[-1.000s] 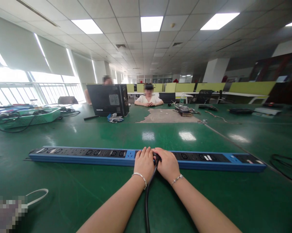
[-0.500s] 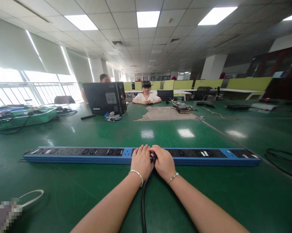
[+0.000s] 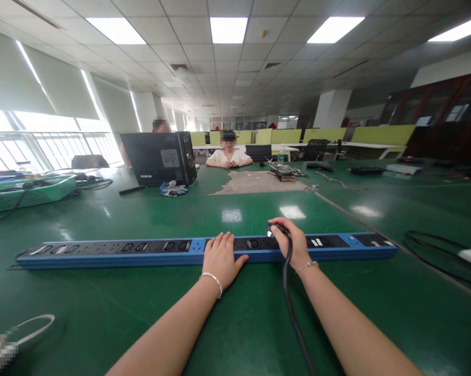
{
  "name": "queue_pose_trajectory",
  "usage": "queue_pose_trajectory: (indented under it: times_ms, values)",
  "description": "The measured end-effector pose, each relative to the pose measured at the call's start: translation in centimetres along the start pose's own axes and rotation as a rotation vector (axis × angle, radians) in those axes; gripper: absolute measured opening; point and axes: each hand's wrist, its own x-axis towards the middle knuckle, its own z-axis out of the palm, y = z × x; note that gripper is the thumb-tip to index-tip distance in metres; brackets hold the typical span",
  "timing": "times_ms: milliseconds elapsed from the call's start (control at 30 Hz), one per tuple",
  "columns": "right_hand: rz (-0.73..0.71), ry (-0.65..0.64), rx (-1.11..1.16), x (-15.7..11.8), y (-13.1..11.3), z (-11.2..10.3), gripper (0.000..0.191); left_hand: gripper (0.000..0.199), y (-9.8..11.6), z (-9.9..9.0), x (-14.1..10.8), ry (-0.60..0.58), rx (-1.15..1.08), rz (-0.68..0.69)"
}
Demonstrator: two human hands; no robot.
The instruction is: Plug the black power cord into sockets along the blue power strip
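Note:
A long blue and black power strip [image 3: 157, 259] with several sockets lies across the green table. My left hand [image 3: 219, 259] rests flat over its middle, fingers stretched across the top and thumb spread along the front edge. Just above the strip, right of the middle, my right hand [image 3: 292, 243] pinches a black plug [image 3: 277, 227] whose metal end points left. The plug is apart from the sockets. From it a thick black power cord [image 3: 288, 292] runs down past my right wrist to the bottom of the view.
Beyond the strip stand a black computer case [image 3: 159, 159] and a pair of gloves [image 3: 173, 188]. A green basket [image 3: 43, 193] with cables is at left. More black cable [image 3: 423, 253] lies at right. A person [image 3: 228, 154] sits across the table; another is behind the case.
My right hand has lifted the plug off the strip and moved it to the right, away from my left hand. My left hand stays on the strip. The view has shifted slightly.

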Motion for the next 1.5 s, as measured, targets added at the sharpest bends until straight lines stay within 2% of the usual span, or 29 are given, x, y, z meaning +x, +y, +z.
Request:
queue_pose_trajectory:
  times_ms: [67,133,233,533,900,1100,1333,1500]
  values:
    - [0.043,-0.105,-0.02,0.5,2.1,-2.4,0.022,0.062,-0.1,0.1,0.0,-0.004,0.003,0.006]
    - [0.106,-0.144,-0.039,0.8,3.5,-4.2,0.024,0.062,-0.2,0.1,0.1,-0.002,0.003,0.01]
    - [0.148,-0.143,-0.03,1.1,4.2,-5.3,0.027,0.062,-0.2,0.1,0.1,0.002,0.001,0.011]
    - [0.177,-0.123,-0.04,1.3,4.4,-5.9,0.029,0.061,-0.2,-0.1,0.1,0.007,-0.002,0.011]
    - [0.123,-0.071,-0.176,0.4,4.2,-6.0,0.03,0.061,-0.2,0.0,0.1,0.009,0.004,0.021]
    - [0.027,-0.012,-0.273,0.0,4.1,-5.7,0.029,0.06,-0.3,0.0,0.1,0.014,-0.011,0.025]
    - [-0.094,-0.055,-0.335,-0.4,4.2,-5.4,0.029,0.061,-0.3,-0.1,0.1,0.01,-0.012,0.024]
    - [-0.115,-0.076,-0.379,-0.9,4.0,-4.9,0.028,0.062,-0.3,0.0,0.1,0.026,-0.012,0.033]
